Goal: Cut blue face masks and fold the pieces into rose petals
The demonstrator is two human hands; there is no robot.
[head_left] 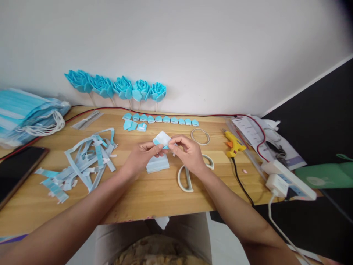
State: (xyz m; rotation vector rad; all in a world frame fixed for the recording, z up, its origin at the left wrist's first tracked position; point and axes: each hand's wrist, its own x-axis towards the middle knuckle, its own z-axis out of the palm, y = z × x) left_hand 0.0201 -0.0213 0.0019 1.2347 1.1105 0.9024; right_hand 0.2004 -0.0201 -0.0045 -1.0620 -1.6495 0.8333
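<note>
Both hands meet over the middle of the wooden table (154, 195). My left hand (142, 156) and my right hand (186, 151) pinch the same small square of white and light blue mask fabric (162, 139), fingers closed on its lower edge. Directly below it lies a small stack of cut fabric squares (157, 163). White-handled scissors (187, 178) rest on the table under my right wrist. A row of folded blue fabric petals (161, 119) lies further back.
Blue fabric roses (116, 86) lean against the wall. A pile of cut mask strips (82, 162) lies at left, a stack of face masks (27, 114) and a dark phone (16, 169) beyond. A tape ring (200, 136), yellow glue gun (234, 144) and power strip (286, 178) sit at right.
</note>
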